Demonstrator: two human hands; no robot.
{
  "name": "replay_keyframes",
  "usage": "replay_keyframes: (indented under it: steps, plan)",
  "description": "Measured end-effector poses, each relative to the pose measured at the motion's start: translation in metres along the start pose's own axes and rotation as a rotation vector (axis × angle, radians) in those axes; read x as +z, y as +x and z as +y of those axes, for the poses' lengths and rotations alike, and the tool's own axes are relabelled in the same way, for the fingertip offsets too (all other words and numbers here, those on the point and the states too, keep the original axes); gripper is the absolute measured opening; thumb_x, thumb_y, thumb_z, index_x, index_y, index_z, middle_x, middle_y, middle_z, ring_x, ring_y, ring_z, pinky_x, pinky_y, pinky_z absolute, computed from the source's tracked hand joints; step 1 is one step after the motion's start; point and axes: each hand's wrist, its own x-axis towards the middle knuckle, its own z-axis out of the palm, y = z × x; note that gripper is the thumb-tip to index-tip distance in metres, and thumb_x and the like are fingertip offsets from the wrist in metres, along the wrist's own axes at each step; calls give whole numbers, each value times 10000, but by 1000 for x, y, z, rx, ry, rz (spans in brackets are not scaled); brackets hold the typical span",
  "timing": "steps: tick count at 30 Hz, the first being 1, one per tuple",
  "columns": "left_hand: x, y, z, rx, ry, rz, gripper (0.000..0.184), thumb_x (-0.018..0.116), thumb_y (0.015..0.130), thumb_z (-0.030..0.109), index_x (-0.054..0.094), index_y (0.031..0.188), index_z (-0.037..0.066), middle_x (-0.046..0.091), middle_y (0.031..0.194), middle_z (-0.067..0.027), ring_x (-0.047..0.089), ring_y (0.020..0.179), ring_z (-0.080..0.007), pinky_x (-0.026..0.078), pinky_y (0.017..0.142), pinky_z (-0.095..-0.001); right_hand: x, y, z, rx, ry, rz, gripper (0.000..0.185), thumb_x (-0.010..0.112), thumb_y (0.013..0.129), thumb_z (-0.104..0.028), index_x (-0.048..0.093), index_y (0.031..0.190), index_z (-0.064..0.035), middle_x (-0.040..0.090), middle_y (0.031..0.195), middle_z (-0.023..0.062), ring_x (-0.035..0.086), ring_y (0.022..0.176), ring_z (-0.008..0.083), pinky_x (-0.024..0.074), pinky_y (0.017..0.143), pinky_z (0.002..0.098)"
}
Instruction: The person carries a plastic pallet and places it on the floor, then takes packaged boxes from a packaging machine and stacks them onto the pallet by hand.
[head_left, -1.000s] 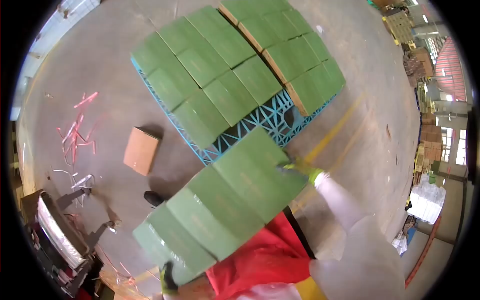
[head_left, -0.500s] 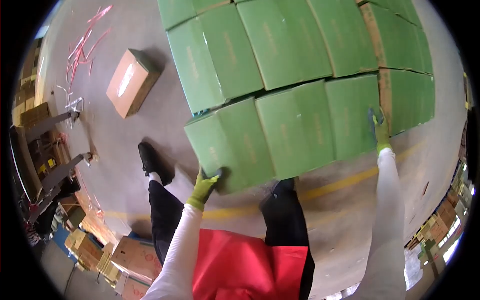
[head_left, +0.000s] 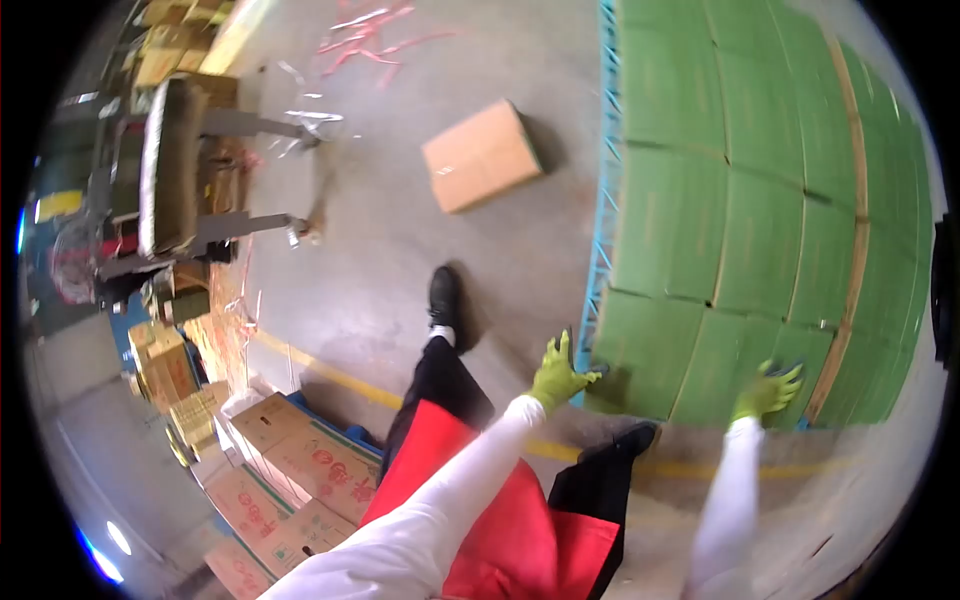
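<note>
Green cartons lie side by side in rows on a blue pallet at the right. My left hand, in a yellow-green and dark glove, has its fingers spread beside the near left corner of the nearest row. Over the top of that same row is my right hand, gloved alike and slightly blurred, fingers apart. Neither hand holds anything.
A single brown carton sits on the floor left of the pallet. Pink straps lie beyond it. A pallet jack or cart stands far left, and printed brown cartons are stacked at lower left.
The row of cartons I held has been lowered onto the pallet against the others, and both hands have let go. The view has swung left, shifting the pallet to the right.
</note>
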Motion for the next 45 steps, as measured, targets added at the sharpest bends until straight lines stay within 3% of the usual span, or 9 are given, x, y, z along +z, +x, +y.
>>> replay_keyframes:
  steps: [6, 11, 16, 19, 23, 29, 35, 40, 45]
  plan:
    - [-161, -106, -89, 90, -918, 118, 775, 732, 840, 259, 322, 1450, 16, 406, 1437, -177, 427, 1311, -285, 387, 1054, -375, -254, -167, -237, -412, 773, -512, 858, 728, 816, -204, 207, 1453, 41, 314, 1478, 241, 358, 1348, 365, 300, 1115, 445]
    - [-417, -206, -146, 29, -1420, 670, 403, 576, 938, 138, 528, 1324, 36, 605, 1209, -70, 588, 1053, -160, 508, 831, -300, -410, -188, -485, -142, 1774, -1362, 808, 674, 853, -29, 186, 1498, -49, 290, 1498, 161, 400, 1324, 267, 349, 1097, 390]
    - [-657, -239, -164, 334, -1485, 1083, 403, 539, 967, 214, 504, 1337, 59, 570, 1248, -68, 559, 1093, -195, 457, 871, -324, -719, -129, -734, -610, 2151, -1462, 672, 630, 891, -20, 274, 1461, -7, 332, 1478, 154, 386, 1319, 258, 404, 1050, 361]
    - [-750, -221, -175, 425, -1616, 1193, 449, 526, 975, 290, 460, 1375, 96, 576, 1235, -79, 566, 1080, -189, 465, 884, -350, -813, -149, -864, -1295, 1793, -973, 761, 697, 867, -292, 307, 1459, -13, 375, 1462, 172, 366, 1345, 291, 379, 1053, 432]
    - [-798, -173, -183, 223, -1700, 1246, 622, 612, 919, 303, 350, 1436, 79, 505, 1313, -84, 509, 1137, -183, 432, 904, -326, -892, -214, -863, -1432, 726, -437, 1077, 473, 735, -817, 306, 1472, -50, 363, 1488, 174, 300, 1387, 369, 229, 1107, 514]
    - [-721, -172, -165, 413, -1279, 1198, 865, 784, 725, 161, 328, 1440, -11, 457, 1397, -167, 452, 1274, -255, 352, 1069, -350, -790, -167, -736, -1757, 1067, -1036, 784, 681, 835, -324, 308, 1479, -79, 293, 1516, 206, 283, 1393, 361, 234, 1141, 463]
    - [-786, -220, -142, 597, -641, 984, 857, 790, 710, 160, 360, 1439, 30, 473, 1400, -126, 436, 1305, -250, 340, 1094, -369, -770, -118, -644, -580, 1686, -1533, 672, 567, 950, -264, 236, 1492, -44, 364, 1465, 119, 448, 1271, 221, 397, 1034, 367]
    - [-860, -177, -234, 211, -1478, 1468, 575, 718, 837, 220, 492, 1331, 30, 568, 1203, -58, 550, 1076, -182, 432, 941, -321, -862, -79, -829, -1030, 1643, -1066, 801, 627, 903, -282, 171, 1523, -63, 307, 1513, 108, 369, 1335, 220, 348, 1069, 353]
    - [-870, -159, -232, 249, -1759, 1180, 490, 643, 908, 250, 476, 1336, 79, 578, 1189, -40, 551, 1091, -168, 436, 959, -321, -892, -76, -893, -1325, 1280, -1315, 902, 809, 743, -290, 335, 1462, -22, 515, 1356, 114, 501, 1217, 202, 391, 1032, 310]
